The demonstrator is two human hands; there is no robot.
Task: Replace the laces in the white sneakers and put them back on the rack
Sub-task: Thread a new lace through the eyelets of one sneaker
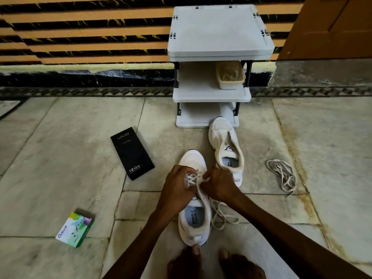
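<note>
The left hand (177,186) curls round the near white sneaker (194,220) at its eyelets, and the right hand (219,184) pinches its lace (192,177), whose ends trail rightward over the floor. The second sneaker (227,146), unlaced, lies just beyond, toe against the white shoe rack (211,93). A spare lace (281,174) lies farther right.

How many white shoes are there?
2. One white sneaker lies on the floor, held by the left hand while the right hand pinches its lace. The other sneaker stands unlaced beside it, toe at the rack. None elsewhere visible.
</note>
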